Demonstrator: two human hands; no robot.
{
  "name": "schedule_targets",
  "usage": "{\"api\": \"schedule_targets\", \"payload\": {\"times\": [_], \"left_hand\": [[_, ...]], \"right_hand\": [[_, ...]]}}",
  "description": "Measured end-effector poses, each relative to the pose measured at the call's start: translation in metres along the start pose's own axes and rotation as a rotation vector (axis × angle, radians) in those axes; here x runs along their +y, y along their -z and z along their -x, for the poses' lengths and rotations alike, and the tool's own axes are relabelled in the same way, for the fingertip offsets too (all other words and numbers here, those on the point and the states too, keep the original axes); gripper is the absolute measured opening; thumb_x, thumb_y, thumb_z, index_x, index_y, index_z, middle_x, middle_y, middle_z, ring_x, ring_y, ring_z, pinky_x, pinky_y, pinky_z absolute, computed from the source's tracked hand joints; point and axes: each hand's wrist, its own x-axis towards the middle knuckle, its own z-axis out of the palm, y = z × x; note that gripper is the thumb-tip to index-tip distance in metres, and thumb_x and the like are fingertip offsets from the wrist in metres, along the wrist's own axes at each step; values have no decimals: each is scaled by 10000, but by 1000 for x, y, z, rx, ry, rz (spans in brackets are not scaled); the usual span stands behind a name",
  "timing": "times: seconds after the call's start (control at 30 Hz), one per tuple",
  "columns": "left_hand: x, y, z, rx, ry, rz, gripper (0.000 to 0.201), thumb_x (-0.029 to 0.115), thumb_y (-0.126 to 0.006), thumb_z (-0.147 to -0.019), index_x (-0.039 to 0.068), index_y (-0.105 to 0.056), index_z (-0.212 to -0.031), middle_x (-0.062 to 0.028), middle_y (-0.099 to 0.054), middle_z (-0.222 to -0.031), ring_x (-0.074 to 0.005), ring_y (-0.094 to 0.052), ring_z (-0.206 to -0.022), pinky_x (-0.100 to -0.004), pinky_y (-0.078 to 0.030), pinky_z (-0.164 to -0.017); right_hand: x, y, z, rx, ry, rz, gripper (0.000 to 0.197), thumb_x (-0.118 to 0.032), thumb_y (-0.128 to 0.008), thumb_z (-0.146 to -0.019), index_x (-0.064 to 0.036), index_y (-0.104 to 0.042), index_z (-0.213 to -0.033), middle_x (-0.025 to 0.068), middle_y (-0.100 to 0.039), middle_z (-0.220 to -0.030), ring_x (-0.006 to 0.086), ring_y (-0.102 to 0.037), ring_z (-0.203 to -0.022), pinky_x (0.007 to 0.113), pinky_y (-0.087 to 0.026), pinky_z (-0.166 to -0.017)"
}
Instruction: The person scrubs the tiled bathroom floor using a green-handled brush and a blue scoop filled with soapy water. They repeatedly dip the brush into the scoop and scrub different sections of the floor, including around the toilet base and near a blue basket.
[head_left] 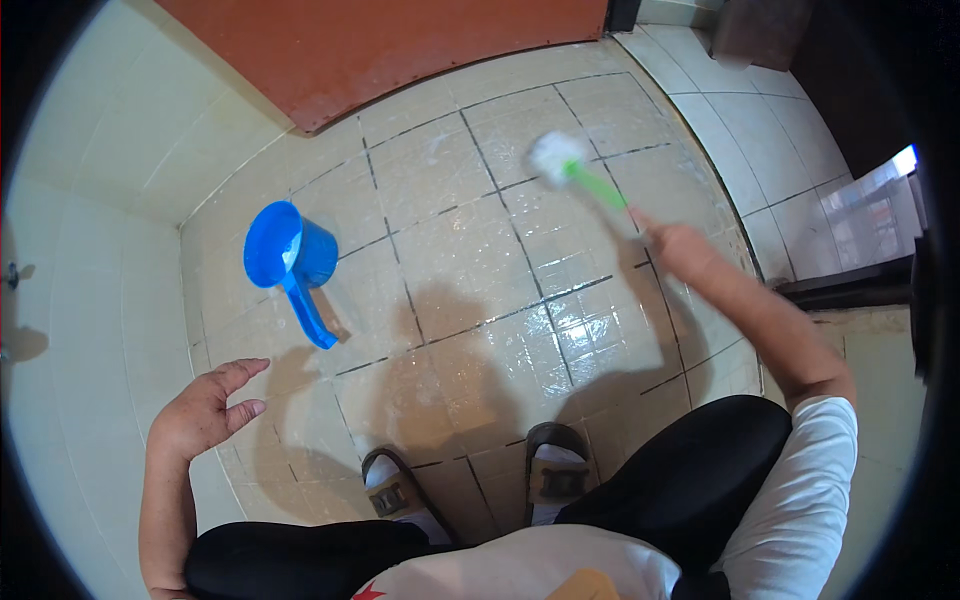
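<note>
The person is crouching over a wet tiled floor (470,260) and is scrubbing it with a brush (575,170) that has a green handle and a white bristle head. The right hand (672,245) is reaching out to the far right, its grip closed around the near end of the green handle. The white head is blurred, lying on the tiles at the far side, well short of the red door (400,50). The left hand (205,410) is hanging at the near left with its grip wide, fingers spread, holding nothing and apparently touching nothing; it seems to be serving as a balance.

A blue dipper (290,260) is standing on the floor at the left, its handle pointing toward the near side, well apart from both hands and from the brush. It looks as though it is holding some water or foam, though that is hard to tell.

To scrub well here, the bristles should be kept flat on the tile rather than riding on one edge, and the strokes should be running along the dark grout lines, where dirt tends to sit. Short, firm strokes would probably suit better than long ones at this reach, since the arm is nearly straight and pressure is hard to keep up. The sandalled feet (480,485) are resting on shiny wet tile, so slipping is a likely risk; weight should be staying low and centred.
</note>
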Motion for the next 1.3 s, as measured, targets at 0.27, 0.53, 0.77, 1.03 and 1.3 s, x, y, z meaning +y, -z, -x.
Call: {"api": "schedule_targets", "payload": {"times": [0.27, 0.53, 0.77, 1.03, 1.3], "left_hand": [[10, 2, -20, 18, -47, -33, 521, 181, -652, -843, 53, -464, -1312, -164, -519, -1279, -325, -493, -1178, -366, -398, -992], [13, 0, -28, -9, -43, -33, 510, 164, -655, -836, 47, -477, -1299, -173, -514, -1284, -320, -491, -1184, -356, -386, -1003], [15, 0, -35, 12, -94, -34, 514, 161, -656, -833, 48, -475, -1301, -170, -507, -1292, -318, -483, -1194, -358, -384, -1006], [16, 1, -30, -16, -45, -52, 514, 165, -651, -837, 48, -470, -1304, -167, -498, -1303, -316, -481, -1196, -354, -378, -1014], [24, 1, -37, -3, -60, -39, 510, 147, -651, -834, 47, -473, -1301, -166, -497, -1305, -318, -476, -1200, -348, -374, -1018]], "right_hand": [[-3, -43, 35, -8, 165, -16, 521, -235, -510, -890, -299, -353, -1382, 170, -642, -878, 331, -629, -807, 436, -503, -714], [41, -27, 10, 101, -62, -17, 629, -108, -441, -866, -287, -249, -1438, 196, -641, -901, 355, -624, -816, 444, -500, -720], [-42, -62, 63, -24, 546, 48, 500, -229, -513, -873, -294, -398, -1355, 132, -636, -847, 311, -634, -727, 425, -523, -643], [64, -3, -12, 168, -206, -16, 609, -127, -457, -867, -249, -267, -1433, 193, -646, -898, 359, -632, -819, 445, -509, -718], [-62, -50, 56, -113, 517, 17, 518, -197, -484, -887, -314, -362, -1377, 156, -634, -893, 319, -632, -783, 434, -511, -723]]}}
